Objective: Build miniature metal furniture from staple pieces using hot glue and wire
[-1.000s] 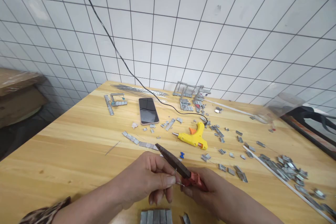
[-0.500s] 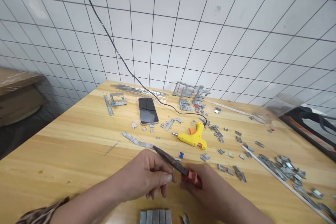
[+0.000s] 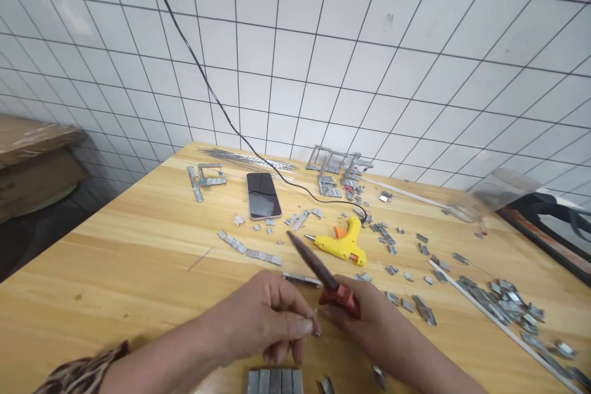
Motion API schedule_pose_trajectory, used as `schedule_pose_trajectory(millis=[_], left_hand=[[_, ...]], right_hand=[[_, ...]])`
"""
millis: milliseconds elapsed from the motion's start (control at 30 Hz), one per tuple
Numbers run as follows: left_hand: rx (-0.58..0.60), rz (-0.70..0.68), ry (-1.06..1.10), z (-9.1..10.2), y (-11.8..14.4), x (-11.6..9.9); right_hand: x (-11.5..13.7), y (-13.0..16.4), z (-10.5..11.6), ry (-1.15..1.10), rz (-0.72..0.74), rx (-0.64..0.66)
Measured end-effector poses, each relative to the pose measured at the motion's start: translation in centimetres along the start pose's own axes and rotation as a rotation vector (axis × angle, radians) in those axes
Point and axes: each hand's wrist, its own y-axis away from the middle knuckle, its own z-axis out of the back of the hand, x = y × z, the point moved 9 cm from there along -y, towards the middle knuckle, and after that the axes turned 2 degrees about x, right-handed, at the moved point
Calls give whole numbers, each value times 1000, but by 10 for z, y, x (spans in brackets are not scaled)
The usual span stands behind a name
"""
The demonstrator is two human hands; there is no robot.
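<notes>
My right hand [image 3: 362, 311] is closed around the red handles of a pair of long-nosed pliers [image 3: 314, 260]. Their dark jaws point up and to the left, over the table. My left hand [image 3: 270, 319] pinches thumb against fingers, and a tiny thin bit shows at the fingertips, too small to name. The two hands are close together but apart. Just beyond my left fingers lies a grey metal strip [image 3: 301, 280]. Below that hand, at the bottom edge, grey metal bars [image 3: 276, 380] sit side by side.
A yellow glue gun [image 3: 344, 243] with a black cord lies beyond the pliers. Behind are a phone [image 3: 263, 196], thin metal rods [image 3: 244, 159] and small metal frames [image 3: 330, 160]. Metal pieces [image 3: 510, 298] are heaped at right beside a white strip [image 3: 498, 320].
The pliers have swung upward, and their tip has moved away from my left hand. My left hand has shifted slightly right and down, still pinched. The view has moved a little.
</notes>
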Motion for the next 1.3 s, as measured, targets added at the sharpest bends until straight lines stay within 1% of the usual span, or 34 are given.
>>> schedule_pose_trajectory(millis=[67, 100, 167, 233, 267, 300, 400, 433, 533, 600, 767, 833, 933, 1000, 1100, 1167, 1200, 1300], left_hand=[[-29, -10, 40, 0, -3, 2], [-44, -20, 57, 0, -3, 2], [-69, -42, 82, 2, -4, 0], [-82, -58, 101, 3, -3, -2], [-88, -64, 109, 3, -3, -3], [-94, -70, 116, 3, -3, -3], [-110, -88, 128, 1, -3, -3], [-113, -95, 130, 0, -3, -2], [-124, -117, 130, -3, -3, -2], [-130, -128, 126, -5, -2, -2], [-146, -124, 130, -9, 0, -2], [-134, -121, 128, -11, 1, -4], [-104, -108, 117, -14, 1, -6], [-106, -85, 104, -14, 0, -3], [-145, -67, 84, -7, -1, 0], [-198, -87, 77, 3, 1, -3], [-237, -106, 75, 10, 3, -6], [-360, -181, 81, 32, 10, -18]], right_hand=[[-4, 3, 7, -74, 1, -10], [-7, 5, 9, -145, -7, -1], [-10, 10, 11, -363, -33, 46], [-7, 14, 12, -612, -27, 74], [-6, 15, 13, -681, -30, 71], [-5, 15, 13, -697, -47, 54], [-6, 15, 9, -584, -113, -3], [-3, 14, 7, -575, -104, -21], [13, 12, -1, -621, 22, -25], [20, 11, -4, -598, 76, -17], [22, 11, 0, -549, 125, -58], [22, 11, 3, -521, 141, -83], [21, 11, 7, -430, 117, -134], [21, 12, 8, -383, 99, -150], [22, 13, 7, -318, 95, -104], [17, 15, 13, -173, 71, -102], [12, 16, 20, -68, 49, -128], [-8, 21, 57, 267, -22, -291]])
